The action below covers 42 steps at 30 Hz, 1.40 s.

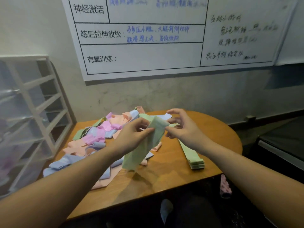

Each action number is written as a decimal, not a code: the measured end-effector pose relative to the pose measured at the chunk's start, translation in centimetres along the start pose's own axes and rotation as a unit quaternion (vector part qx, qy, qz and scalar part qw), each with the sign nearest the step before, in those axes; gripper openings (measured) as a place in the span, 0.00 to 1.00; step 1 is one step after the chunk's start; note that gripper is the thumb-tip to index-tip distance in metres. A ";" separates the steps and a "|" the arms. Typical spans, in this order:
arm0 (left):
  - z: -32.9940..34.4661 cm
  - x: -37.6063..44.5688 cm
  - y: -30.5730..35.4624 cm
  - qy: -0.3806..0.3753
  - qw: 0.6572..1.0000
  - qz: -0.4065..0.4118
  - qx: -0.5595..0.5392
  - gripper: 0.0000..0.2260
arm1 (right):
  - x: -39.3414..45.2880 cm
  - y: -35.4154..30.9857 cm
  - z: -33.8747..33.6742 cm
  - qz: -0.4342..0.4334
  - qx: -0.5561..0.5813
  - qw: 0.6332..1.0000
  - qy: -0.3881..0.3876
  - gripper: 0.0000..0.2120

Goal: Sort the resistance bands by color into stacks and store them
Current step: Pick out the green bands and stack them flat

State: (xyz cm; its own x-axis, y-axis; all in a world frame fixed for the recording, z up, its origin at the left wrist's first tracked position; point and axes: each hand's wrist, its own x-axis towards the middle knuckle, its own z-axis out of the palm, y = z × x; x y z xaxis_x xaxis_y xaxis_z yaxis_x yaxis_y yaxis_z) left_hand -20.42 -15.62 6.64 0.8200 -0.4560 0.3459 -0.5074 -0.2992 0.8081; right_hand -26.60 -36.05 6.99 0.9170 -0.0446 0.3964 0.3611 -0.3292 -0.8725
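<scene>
Band pile [92, 142] on table [164, 175] left of left hand [131, 137]; band stack [192, 153] below right hand [182, 127]; drawer unit [29, 116] far left.

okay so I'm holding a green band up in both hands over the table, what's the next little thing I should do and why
Probably lay the green band flat on the green stack at the table's right side. Your left hand and right hand both pinch its top end while it hangs loose, and that stack is the only sorted one; the mixed pile still holds pink, blue, peach and green bands.
</scene>
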 end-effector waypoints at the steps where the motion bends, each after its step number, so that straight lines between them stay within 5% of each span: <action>1: -0.2 -0.2 0.6 0.002 1.000 -0.002 -0.004 0.03 | 0.0 -0.5 -0.1 0.010 0.005 1.000 0.003 0.18; 6: -0.9 -1.1 3.5 0.017 0.999 -0.008 -0.034 0.05 | -0.2 -3.1 -0.6 -0.030 -0.058 0.998 0.020 0.07; 19: -0.4 -3.2 7.5 -0.026 0.973 -0.068 -0.220 0.17 | -1.0 -7.1 -1.8 -0.004 0.023 1.000 0.018 0.06; 23: -0.4 -3.2 8.4 -0.052 0.957 -0.093 -0.269 0.10 | -1.1 -7.4 -2.4 0.014 0.036 0.999 0.012 0.07; 28: 0.1 -2.8 7.9 -0.036 0.996 -0.014 -0.074 0.11 | -1.4 -7.8 -2.9 0.036 0.064 0.997 -0.021 0.09; 37: 0.3 -3.4 7.8 -0.005 0.999 0.035 0.017 0.07 | -2.3 -7.8 -2.7 0.093 -0.018 0.993 -0.072 0.12; 42: 0.8 -3.3 7.5 0.018 0.993 0.064 0.099 0.07 | -2.7 -7.4 -1.8 0.128 0.021 0.990 -0.053 0.03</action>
State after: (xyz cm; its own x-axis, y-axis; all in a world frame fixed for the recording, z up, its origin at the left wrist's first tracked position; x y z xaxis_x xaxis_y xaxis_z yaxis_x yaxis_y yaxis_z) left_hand -27.14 -17.02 11.20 0.7527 -0.4715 0.4594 -0.6469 -0.4007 0.6487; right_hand -32.06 -35.18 12.83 0.9912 -0.0223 0.1308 0.1194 -0.2811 -0.9522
